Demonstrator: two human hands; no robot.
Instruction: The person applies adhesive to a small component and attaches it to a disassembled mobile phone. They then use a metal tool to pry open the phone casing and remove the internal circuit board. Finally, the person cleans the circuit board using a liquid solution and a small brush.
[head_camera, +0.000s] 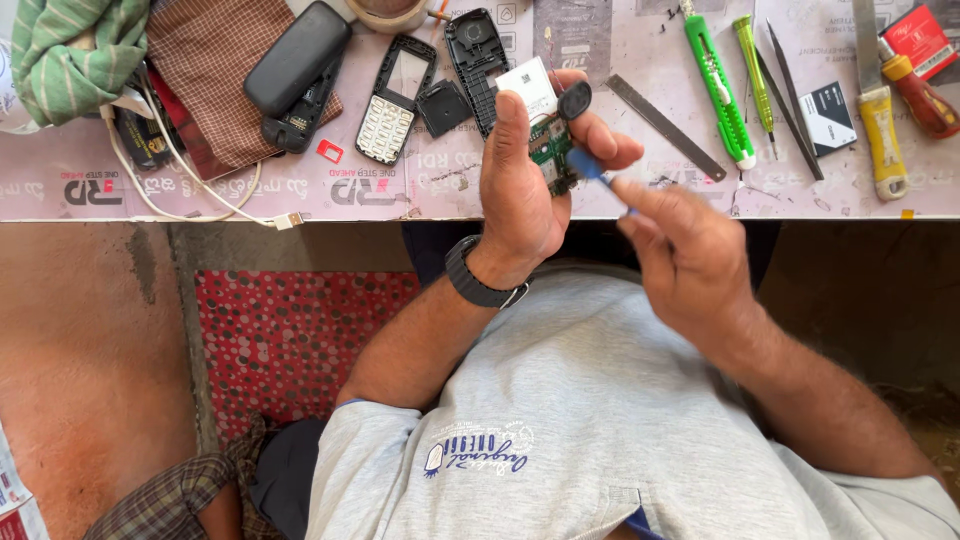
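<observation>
Head view: you look down past your grey shirt to the bench edge.
Left hand (520, 190): closed around a green circuit board (550, 150), held upright above the bench edge.
Right hand (680, 250): pinches a blue tool (588, 166), tip touching the board.
Relation: the board lies left of the tool; the tool's long axis runs right to left.
Bench (200, 190): keypad frame (392, 100), back cover (475, 60), black phone (297, 58), green cutter (718, 90).
Containers: none seen.

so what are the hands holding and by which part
The left hand grips a green circuit board by its edges, between thumb and fingers. The right hand pinches a small blue tool by its rear end.
</observation>
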